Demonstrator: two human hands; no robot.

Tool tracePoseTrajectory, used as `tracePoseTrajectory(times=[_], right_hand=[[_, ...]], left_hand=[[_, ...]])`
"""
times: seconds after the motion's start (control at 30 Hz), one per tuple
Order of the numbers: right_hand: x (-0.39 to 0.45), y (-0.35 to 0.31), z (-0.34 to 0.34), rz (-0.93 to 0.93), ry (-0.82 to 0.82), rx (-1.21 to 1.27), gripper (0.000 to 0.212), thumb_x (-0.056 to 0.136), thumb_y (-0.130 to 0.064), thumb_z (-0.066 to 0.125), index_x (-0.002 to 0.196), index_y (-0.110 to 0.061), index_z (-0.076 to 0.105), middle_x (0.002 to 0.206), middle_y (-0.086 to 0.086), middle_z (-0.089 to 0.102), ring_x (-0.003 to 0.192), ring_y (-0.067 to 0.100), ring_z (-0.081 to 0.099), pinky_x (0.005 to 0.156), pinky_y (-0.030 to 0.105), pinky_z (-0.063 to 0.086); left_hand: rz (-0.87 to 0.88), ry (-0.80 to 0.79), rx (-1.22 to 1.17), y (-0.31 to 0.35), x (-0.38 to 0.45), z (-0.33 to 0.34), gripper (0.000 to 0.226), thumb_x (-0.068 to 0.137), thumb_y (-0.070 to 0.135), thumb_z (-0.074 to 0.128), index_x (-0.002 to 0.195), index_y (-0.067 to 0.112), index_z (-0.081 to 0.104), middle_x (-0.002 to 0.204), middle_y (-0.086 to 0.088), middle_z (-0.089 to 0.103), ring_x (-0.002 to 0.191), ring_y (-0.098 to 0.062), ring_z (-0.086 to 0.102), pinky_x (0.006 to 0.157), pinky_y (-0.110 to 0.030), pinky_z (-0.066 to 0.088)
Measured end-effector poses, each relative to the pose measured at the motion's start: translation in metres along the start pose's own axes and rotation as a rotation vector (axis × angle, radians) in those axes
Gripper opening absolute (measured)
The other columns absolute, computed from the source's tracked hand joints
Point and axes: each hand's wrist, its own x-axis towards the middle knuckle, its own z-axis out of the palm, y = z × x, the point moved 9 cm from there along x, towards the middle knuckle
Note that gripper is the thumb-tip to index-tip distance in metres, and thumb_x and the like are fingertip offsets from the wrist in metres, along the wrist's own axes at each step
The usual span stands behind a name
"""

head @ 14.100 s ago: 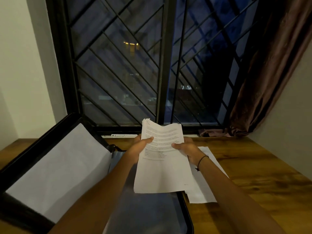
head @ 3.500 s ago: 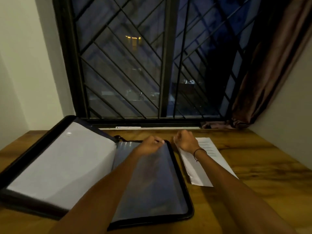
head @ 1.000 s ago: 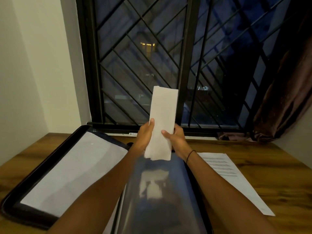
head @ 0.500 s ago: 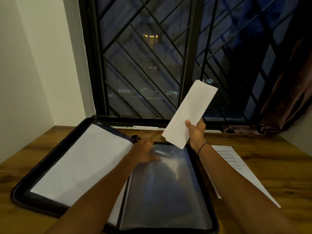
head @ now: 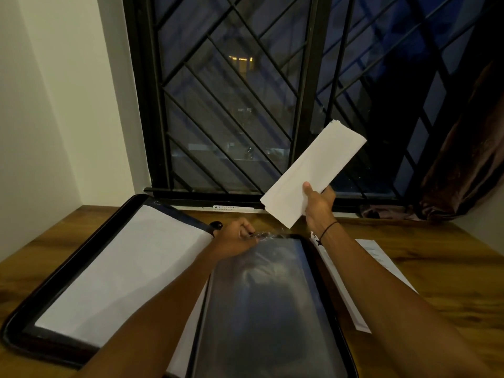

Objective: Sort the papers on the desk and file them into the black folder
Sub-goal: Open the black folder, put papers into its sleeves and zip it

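The black folder lies open on the wooden desk. Its left half holds a white sheet under plastic. Its right half shows a clear plastic sleeve. My left hand pinches the top edge of that sleeve. My right hand is raised above the desk, shut on a folded white paper that tilts up to the right. A printed sheet lies flat on the desk to the right of the folder, partly under my right forearm.
A window with black diagonal bars stands right behind the desk. A brown curtain hangs at the right. A pale wall closes the left side. Bare desk wood shows at the right.
My right hand has carried the folded paper a little further right and up. My left hand stays at the sleeve's top edge, now pinching it.
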Motion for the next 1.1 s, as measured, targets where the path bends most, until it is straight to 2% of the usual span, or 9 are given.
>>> tracePoseTrajectory(times=[0.17,0.27,0.3,0.4,0.6,0.73,0.87,1.03,1.1], right_hand=[[0.002,0.013,0.021,0.07,-0.013,0.044,0.04,0.096,-0.011,0.07,0.132,-0.02,0.057,0.121,0.004,0.069,0.105,0.025,0.07,0.087,0.056,0.06],[0.003,0.019,0.032,0.075,-0.017,0.071,0.042,0.096,-0.008,0.069,0.135,-0.016,0.056,0.12,0.005,0.069,0.103,0.025,0.069,0.08,0.05,0.062],[0.003,0.02,0.035,0.072,-0.019,0.075,0.041,0.096,-0.008,0.069,0.134,-0.015,0.056,0.118,0.004,0.069,0.103,0.024,0.069,0.077,0.047,0.063],[0.008,0.024,0.047,0.067,-0.044,0.085,0.037,0.095,-0.004,0.069,0.129,-0.014,0.058,0.115,0.003,0.07,0.102,0.022,0.069,0.083,0.046,0.062],[0.009,0.046,0.085,0.131,-0.191,0.003,0.047,0.092,0.002,0.071,0.136,-0.004,0.055,0.117,0.006,0.069,0.105,0.025,0.067,0.086,0.047,0.06],[0.003,0.061,0.097,0.109,-0.266,-0.266,0.057,0.086,0.001,0.077,0.136,-0.012,0.052,0.125,0.005,0.067,0.111,0.027,0.065,0.082,0.043,0.06],[0.011,0.073,0.087,0.138,-0.277,-0.42,0.066,0.078,0.0,0.084,0.134,-0.015,0.051,0.128,0.007,0.066,0.117,0.033,0.063,0.096,0.059,0.056],[0.002,0.067,0.081,0.142,-0.352,-0.591,0.069,0.077,0.002,0.084,0.135,-0.01,0.049,0.128,0.007,0.064,0.119,0.03,0.06,0.101,0.056,0.054],[-0.001,0.066,0.081,0.15,-0.433,-0.621,0.061,0.078,0.001,0.084,0.132,-0.009,0.056,0.128,0.009,0.067,0.119,0.031,0.062,0.101,0.056,0.054]], left_hand=[[-0.046,-0.138,0.179,-0.002,0.015,0.0,0.051,0.069,0.071,0.081,0.09,0.025,0.075,0.086,0.006,0.073,0.085,-0.011,0.066,0.083,-0.032,0.054],[-0.019,-0.076,0.157,0.012,0.018,-0.015,0.052,0.097,0.059,0.059,0.127,0.017,0.069,0.112,0.005,0.065,0.113,-0.017,0.061,0.1,-0.031,0.04],[-0.022,-0.072,0.16,0.013,0.019,-0.019,0.05,0.102,0.056,0.052,0.126,0.016,0.069,0.112,0.006,0.063,0.116,-0.018,0.06,0.103,-0.034,0.038],[0.012,-0.143,0.028,0.0,0.026,-0.021,0.04,0.101,0.043,0.063,0.091,0.007,0.078,0.087,-0.004,0.077,0.088,-0.025,0.073,0.083,-0.029,0.051],[0.174,-0.107,0.036,0.006,0.023,-0.017,0.007,0.095,0.024,0.074,0.092,0.018,0.073,0.084,0.012,0.067,0.079,0.002,0.066,0.072,-0.012,0.049],[0.168,0.011,0.004,0.002,0.022,-0.027,0.019,0.09,0.019,0.08,0.099,0.003,0.077,0.091,0.012,0.067,0.082,0.0,0.065,0.075,-0.008,0.049],[0.116,0.084,0.009,-0.007,0.023,-0.036,0.021,0.081,0.033,0.087,0.087,0.014,0.079,0.082,0.009,0.072,0.075,-0.008,0.068,0.078,-0.023,0.059],[0.122,0.163,-0.074,0.0,0.018,-0.044,0.016,0.082,0.027,0.087,0.077,0.021,0.072,0.093,0.011,0.064,0.084,-0.012,0.066,0.074,-0.019,0.06],[0.111,0.15,-0.152,-0.003,0.022,-0.043,0.015,0.084,0.026,0.085,0.078,0.019,0.073,0.097,0.008,0.065,0.091,-0.017,0.068,0.081,-0.028,0.063]])
